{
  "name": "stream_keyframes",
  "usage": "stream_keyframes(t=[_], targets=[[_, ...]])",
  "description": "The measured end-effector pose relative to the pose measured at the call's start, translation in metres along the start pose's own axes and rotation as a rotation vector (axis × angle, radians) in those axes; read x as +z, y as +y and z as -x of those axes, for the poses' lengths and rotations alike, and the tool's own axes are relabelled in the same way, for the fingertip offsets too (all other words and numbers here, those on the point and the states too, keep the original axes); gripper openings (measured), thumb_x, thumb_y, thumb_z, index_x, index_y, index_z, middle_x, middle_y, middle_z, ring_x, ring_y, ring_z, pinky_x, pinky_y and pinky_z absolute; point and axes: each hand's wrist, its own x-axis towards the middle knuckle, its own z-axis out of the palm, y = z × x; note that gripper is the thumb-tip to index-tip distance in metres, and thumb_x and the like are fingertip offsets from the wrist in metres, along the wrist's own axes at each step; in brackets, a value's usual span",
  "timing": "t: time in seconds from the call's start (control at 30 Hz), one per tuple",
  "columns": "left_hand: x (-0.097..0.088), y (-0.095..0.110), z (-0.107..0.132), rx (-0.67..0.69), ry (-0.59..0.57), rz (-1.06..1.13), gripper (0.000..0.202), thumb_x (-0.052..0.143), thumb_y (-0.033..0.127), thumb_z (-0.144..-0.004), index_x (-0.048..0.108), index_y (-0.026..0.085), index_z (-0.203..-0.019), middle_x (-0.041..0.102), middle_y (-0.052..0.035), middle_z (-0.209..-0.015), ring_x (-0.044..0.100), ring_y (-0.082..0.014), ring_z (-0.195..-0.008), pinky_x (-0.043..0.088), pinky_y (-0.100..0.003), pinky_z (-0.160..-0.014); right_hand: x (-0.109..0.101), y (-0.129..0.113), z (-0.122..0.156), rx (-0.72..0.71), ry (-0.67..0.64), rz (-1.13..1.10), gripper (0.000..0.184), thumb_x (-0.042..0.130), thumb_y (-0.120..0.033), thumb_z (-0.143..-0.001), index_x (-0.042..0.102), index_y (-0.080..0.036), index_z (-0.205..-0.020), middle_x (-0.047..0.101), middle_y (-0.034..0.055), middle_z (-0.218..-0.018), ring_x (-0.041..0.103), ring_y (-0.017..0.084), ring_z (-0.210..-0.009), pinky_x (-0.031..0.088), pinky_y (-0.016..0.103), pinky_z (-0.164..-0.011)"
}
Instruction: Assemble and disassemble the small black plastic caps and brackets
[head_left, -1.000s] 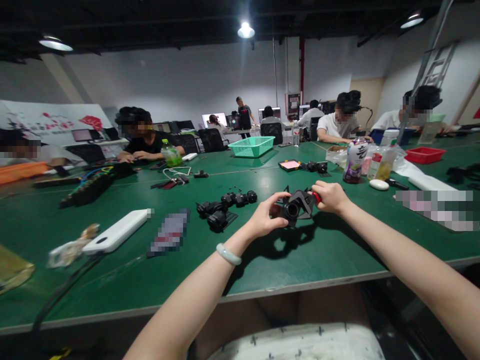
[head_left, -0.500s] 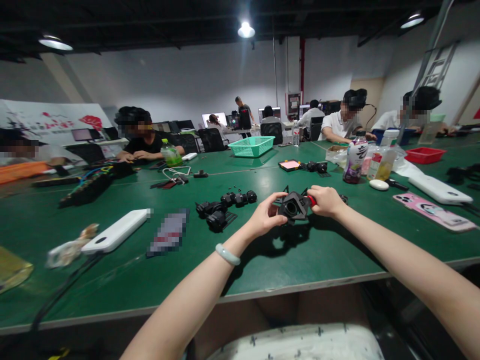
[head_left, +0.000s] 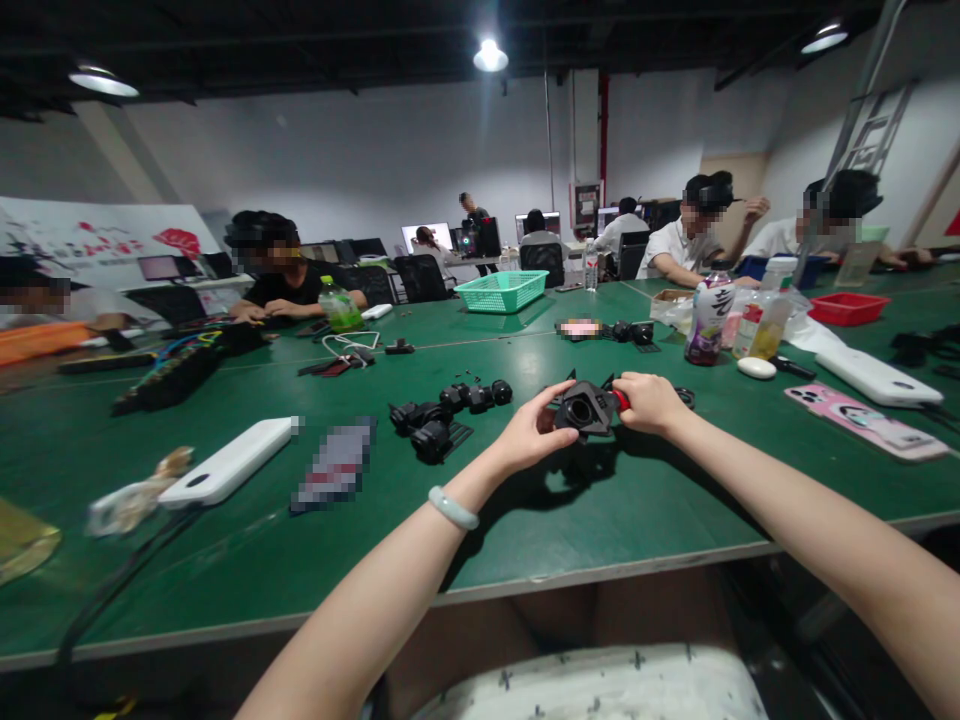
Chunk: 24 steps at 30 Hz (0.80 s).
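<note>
My left hand (head_left: 534, 432) grips a black plastic housing (head_left: 589, 410) by its left side, thumb below and fingers above. A round opening in the housing faces me, and thin black prongs stick out around it. My right hand (head_left: 649, 404) is closed in a fist on a red handle (head_left: 622, 400) against the housing's right side. Most of that handle is hidden in the fist, so its kind cannot be told. Left of my hands, a cluster of black jointed parts (head_left: 431, 425) lies on the green table (head_left: 480, 540). A black ring-shaped part (head_left: 684, 397) shows partly behind my right wrist.
A white power bank (head_left: 232, 462) with a cable lies at left, another (head_left: 874, 378) at right near a pink phone (head_left: 862, 420). Bottles (head_left: 709, 320) stand at right. A green basket (head_left: 502, 292) and a red tray (head_left: 849, 309) sit farther back. Several people sit around the table.
My hands keep their hold, and the housing has turned very slightly. A co-worker at the back right has raised a hand. The view has shifted a little.
</note>
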Motion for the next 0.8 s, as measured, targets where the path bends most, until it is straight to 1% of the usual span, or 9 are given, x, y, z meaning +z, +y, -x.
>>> stream_keyframes(t=[0.07, 0.13, 0.4, 0.5, 0.7, 0.8], targets=[[0.0015, -0.0003, -0.0004, 0.01, 0.004, 0.017, 0.075, 0.066, 0.032, -0.06, 0.03, 0.015, -0.124, 0.053, -0.0114, -0.107, 0.056, -0.0193, -0.085, 0.044, -0.027, -0.07, 0.0005, -0.0002, 0.0, -0.007, 0.004, -0.003, 0.019, 0.044, -0.023, -0.065, 0.057, -0.018, -0.078, 0.057, 0.0047, -0.08, 0.053, 0.016, -0.07, 0.03, 0.023, -0.055], [0.0022, -0.0012, -0.0007, 0.001, 0.005, 0.018, 0.076, 0.067, 0.032, -0.059, 0.031, 0.015, -0.123, 0.053, -0.0116, -0.107, 0.056, -0.0201, -0.087, 0.044, -0.027, -0.071, 0.0016, 0.0002, -0.0002, -0.013, 0.01, -0.005, 0.018, 0.044, -0.023, -0.065, 0.057, -0.018, -0.078, 0.057, 0.0045, -0.079, 0.053, 0.016, -0.069, 0.03, 0.023, -0.055], [0.0004, -0.0044, -0.0009, -0.062, 0.044, -0.01, 0.071, 0.068, 0.029, -0.058, 0.033, 0.014, -0.118, 0.057, -0.0082, -0.094, 0.057, -0.0167, -0.076, 0.045, -0.027, -0.066, 0.007, 0.004, -0.0019, -0.011, 0.021, -0.007, 0.018, 0.045, -0.022, -0.065, 0.057, -0.018, -0.077, 0.056, 0.0041, -0.078, 0.052, 0.016, -0.069, 0.03, 0.023, -0.055], [-0.0001, -0.003, -0.0013, -0.072, 0.04, 0.008, 0.07, 0.069, 0.028, -0.058, 0.034, 0.014, -0.117, 0.057, -0.007, -0.09, 0.057, -0.0162, -0.075, 0.045, -0.026, -0.065, 0.0068, 0.0042, -0.0021, -0.021, 0.033, -0.016, 0.018, 0.045, -0.022, -0.064, 0.057, -0.018, -0.076, 0.056, 0.004, -0.077, 0.052, 0.015, -0.068, 0.029, 0.023, -0.055], [-0.0006, 0.0013, -0.001, -0.071, 0.032, 0.052, 0.069, 0.068, 0.029, -0.058, 0.035, 0.016, -0.117, 0.056, -0.0073, -0.093, 0.056, -0.0154, -0.072, 0.045, -0.024, -0.059, 0.0065, 0.0044, -0.0021, -0.017, 0.053, -0.038, 0.018, 0.044, -0.02, -0.063, 0.057, -0.018, -0.076, 0.056, 0.0038, -0.076, 0.051, 0.015, -0.068, 0.03, 0.022, -0.055], [-0.0008, 0.0025, -0.0005, -0.057, 0.036, 0.05, 0.067, 0.067, 0.029, -0.06, 0.036, 0.016, -0.118, 0.055, -0.0077, -0.095, 0.056, -0.0157, -0.074, 0.045, -0.024, -0.06, 0.0075, 0.0053, -0.0021, -0.01, 0.061, -0.042, 0.019, 0.044, -0.021, -0.064, 0.057, -0.018, -0.076, 0.056, 0.0038, -0.077, 0.051, 0.015, -0.068, 0.03, 0.022, -0.056]])
